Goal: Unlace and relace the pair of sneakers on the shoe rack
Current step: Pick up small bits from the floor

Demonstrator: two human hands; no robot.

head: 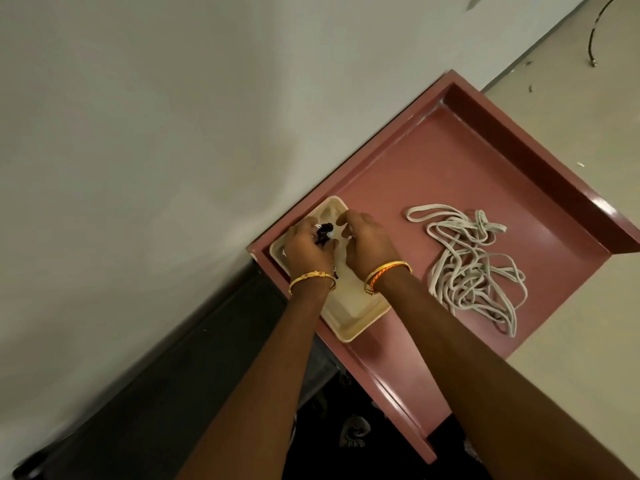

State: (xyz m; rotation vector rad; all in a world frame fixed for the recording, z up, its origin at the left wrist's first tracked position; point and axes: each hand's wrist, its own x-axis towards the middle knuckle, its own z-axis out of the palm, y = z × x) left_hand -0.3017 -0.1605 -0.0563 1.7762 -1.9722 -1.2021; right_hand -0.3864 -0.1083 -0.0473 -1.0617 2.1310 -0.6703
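Note:
A heap of loose off-white laces (474, 271) lies on the reddish-pink top of the shoe rack (450, 161), right of my hands. At the rack's left corner sits a cream, tray-like object (349, 332) with a raised rim; no sneaker shape is plain. Both my hands are over it. My left hand (308, 251) grips a small dark object (325, 232) with white bits at its end. My right hand (370, 247) hovers close beside it with fingers bent down; a small white speck shows at its thumb, and whether it holds anything is hidden.
The rack top has raised edges on its far and right sides. A pale wall (138, 133) runs along its left. A dark surface (173, 375) lies below the wall. Beige floor (588, 341) is on the right, with a thin cable (595, 29) at the far corner.

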